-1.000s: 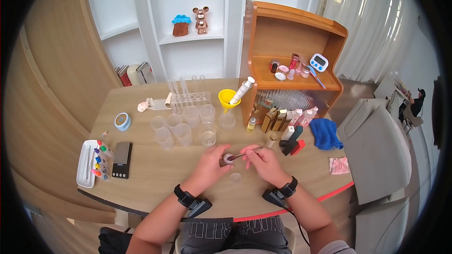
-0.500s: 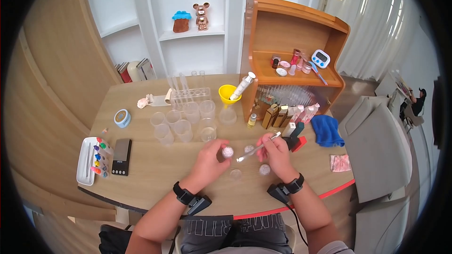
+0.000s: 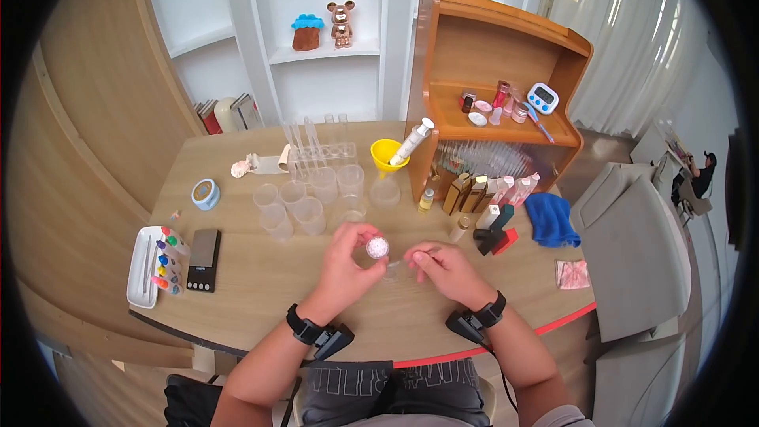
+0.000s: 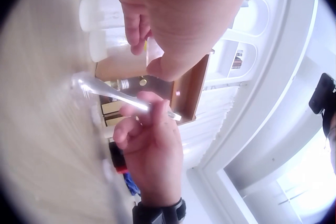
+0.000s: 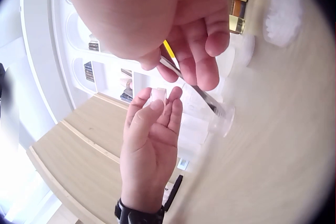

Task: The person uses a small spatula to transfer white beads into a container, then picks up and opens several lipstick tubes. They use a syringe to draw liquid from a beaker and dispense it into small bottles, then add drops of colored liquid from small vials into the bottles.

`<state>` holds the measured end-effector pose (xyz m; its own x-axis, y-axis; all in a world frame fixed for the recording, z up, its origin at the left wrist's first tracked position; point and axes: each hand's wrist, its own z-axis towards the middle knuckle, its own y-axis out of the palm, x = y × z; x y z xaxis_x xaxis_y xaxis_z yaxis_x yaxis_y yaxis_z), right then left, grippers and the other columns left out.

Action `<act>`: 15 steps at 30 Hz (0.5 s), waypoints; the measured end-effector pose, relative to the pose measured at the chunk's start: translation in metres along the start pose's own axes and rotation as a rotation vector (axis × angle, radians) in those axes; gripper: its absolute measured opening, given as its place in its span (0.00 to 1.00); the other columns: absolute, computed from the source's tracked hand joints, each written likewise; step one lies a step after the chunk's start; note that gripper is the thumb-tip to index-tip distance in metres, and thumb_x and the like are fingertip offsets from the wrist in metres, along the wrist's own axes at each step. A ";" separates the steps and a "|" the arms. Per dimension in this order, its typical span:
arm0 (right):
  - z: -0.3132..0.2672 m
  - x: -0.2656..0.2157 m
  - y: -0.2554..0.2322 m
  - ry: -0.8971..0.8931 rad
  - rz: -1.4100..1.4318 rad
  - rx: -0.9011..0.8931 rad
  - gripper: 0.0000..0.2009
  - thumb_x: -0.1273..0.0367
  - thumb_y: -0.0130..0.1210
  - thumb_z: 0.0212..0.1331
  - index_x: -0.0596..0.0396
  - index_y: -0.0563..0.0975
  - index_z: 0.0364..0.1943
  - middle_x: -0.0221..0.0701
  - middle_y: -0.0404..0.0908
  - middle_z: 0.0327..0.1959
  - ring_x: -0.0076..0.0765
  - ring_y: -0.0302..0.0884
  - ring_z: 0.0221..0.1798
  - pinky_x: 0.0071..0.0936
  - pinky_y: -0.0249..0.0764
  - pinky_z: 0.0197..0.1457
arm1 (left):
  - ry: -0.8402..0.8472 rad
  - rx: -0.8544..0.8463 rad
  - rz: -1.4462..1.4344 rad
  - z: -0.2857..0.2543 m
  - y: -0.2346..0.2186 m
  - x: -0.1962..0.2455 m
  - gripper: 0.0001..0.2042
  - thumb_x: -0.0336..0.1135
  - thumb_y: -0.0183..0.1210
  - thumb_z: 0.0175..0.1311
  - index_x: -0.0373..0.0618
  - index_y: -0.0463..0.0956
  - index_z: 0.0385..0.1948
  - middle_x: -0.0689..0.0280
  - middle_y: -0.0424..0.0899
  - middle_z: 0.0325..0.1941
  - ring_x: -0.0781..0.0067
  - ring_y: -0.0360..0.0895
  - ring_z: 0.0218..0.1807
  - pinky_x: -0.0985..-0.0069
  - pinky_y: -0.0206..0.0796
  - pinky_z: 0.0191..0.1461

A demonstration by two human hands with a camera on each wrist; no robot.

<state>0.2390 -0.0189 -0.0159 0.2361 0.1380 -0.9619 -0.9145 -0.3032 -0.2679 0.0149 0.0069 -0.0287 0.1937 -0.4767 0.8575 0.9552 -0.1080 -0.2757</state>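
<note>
In the head view my left hand [image 3: 341, 267] pinches a small clear jar [image 3: 378, 247] holding pinkish-white bits, its mouth facing up. My right hand [image 3: 452, 275] holds a slim metal spatula [image 4: 113, 93] between thumb and fingers. The spatula's flat end reaches down into a small clear cup [image 5: 225, 122] on the table between the hands. Another jar with white bits [image 5: 283, 15] stands beyond the right hand in the right wrist view; that hand hides it from the head camera.
Several clear plastic cups [image 3: 311, 217] and a test tube rack [image 3: 336, 153] stand ahead. Right of them are a yellow funnel [image 3: 383, 153], small boxes [image 3: 456, 194] and a wooden cabinet [image 3: 427, 71]. A black scale [image 3: 205, 257] and white tray [image 3: 136, 294] lie left.
The right hand went right with the spatula, then back left and down to the clear cup. The spatula left the left hand's jar, which has risen slightly and turned its mouth up.
</note>
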 end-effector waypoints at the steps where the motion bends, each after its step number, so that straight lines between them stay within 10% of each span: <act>1: 0.001 0.001 0.000 -0.001 0.017 0.030 0.13 0.66 0.48 0.76 0.62 0.80 0.48 0.28 0.80 0.33 0.21 0.76 0.30 0.21 0.73 0.36 | -0.001 0.003 0.009 0.000 -0.001 0.000 0.22 0.19 0.67 0.51 0.41 0.72 0.50 0.63 0.74 0.51 0.69 0.79 0.56 0.71 0.71 0.63; 9: -0.006 0.001 -0.010 -0.112 0.202 0.289 0.14 0.66 0.48 0.77 0.64 0.80 0.48 0.32 0.84 0.38 0.21 0.79 0.33 0.20 0.73 0.39 | -0.060 -0.014 0.089 -0.001 -0.002 0.001 0.25 0.21 0.67 0.51 0.41 0.71 0.54 0.62 0.77 0.49 0.70 0.79 0.53 0.71 0.72 0.61; 15: -0.007 0.000 -0.004 -0.142 0.230 0.164 0.16 0.63 0.46 0.78 0.63 0.78 0.48 0.36 0.85 0.39 0.26 0.83 0.35 0.24 0.76 0.40 | -0.062 -0.056 0.069 -0.003 0.003 0.002 0.26 0.23 0.68 0.50 0.40 0.72 0.55 0.59 0.78 0.46 0.64 0.80 0.50 0.69 0.74 0.57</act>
<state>0.2453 -0.0240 -0.0155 -0.0212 0.2174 -0.9758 -0.9820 -0.1877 -0.0205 0.0180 0.0036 -0.0294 0.2734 -0.4296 0.8606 0.9254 -0.1265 -0.3572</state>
